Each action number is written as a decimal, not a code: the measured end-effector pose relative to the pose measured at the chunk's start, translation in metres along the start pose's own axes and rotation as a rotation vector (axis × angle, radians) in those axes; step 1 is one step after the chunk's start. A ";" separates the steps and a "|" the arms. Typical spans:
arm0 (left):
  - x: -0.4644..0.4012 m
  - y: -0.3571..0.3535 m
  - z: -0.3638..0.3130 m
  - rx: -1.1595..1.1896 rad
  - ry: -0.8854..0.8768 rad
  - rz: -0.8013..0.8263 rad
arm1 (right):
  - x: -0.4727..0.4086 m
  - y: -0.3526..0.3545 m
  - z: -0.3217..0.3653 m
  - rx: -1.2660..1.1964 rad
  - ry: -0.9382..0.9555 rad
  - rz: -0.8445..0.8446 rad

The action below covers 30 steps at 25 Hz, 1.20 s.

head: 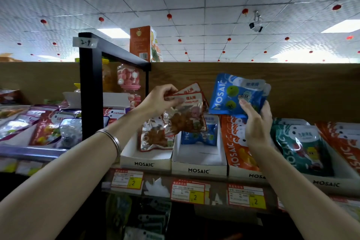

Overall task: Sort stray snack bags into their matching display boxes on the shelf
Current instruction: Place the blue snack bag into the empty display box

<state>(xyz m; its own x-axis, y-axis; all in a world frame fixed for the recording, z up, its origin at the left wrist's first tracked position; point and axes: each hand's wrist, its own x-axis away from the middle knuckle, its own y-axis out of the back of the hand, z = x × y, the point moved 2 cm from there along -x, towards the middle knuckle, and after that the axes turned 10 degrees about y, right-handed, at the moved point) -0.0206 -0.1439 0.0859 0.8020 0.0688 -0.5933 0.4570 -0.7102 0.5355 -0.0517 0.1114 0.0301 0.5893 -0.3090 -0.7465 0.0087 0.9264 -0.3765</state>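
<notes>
Two bare forearms reach up from the bottom edge, a silver bangle point(115, 140) on the left wrist. The left hand point(158, 100) pinches the top edges of two red-trimmed plum bags point(188, 112), one fanned behind the other; its grip is closed on them, thumb in front. Both hang with their long axis near vertical, tilted a little clockwise, header up, clear window and brown fruit below. They hang in front of the leftmost white display box point(146, 159), where one more red-trimmed bag point(154, 136) stands upright inside.

The right hand point(257, 121) holds blue bags point(236, 96) from below, thumb across the front, fingers wrapped behind; that grip is closed too. At least two are stacked there, edges offset at the upper right; the exact count I cannot tell. They lean left at the top, the printed brand name running up the left edge. They sit up high against the wooden back panel point(311, 87), above the second white display box point(198, 161), which holds one blue bag point(200, 134) at its back and shows bare white floor in front.

Further right, an orange bag row point(236, 146), a teal bag row point(303, 148) and another orange row point(344, 142). Three yellow price tags point(194, 193) line the shelf edge. Left, a black post point(90, 87).
</notes>
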 end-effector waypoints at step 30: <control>0.044 0.015 0.052 -0.641 0.167 -0.051 | 0.012 -0.015 -0.007 0.134 -0.198 0.428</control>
<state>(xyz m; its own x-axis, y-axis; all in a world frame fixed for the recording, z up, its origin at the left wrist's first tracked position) 0.0012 -0.1882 0.0363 0.7988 0.2355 -0.5536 0.5925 -0.1491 0.7916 -0.0508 0.0925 0.0231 0.7049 0.1406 -0.6953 -0.1719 0.9848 0.0249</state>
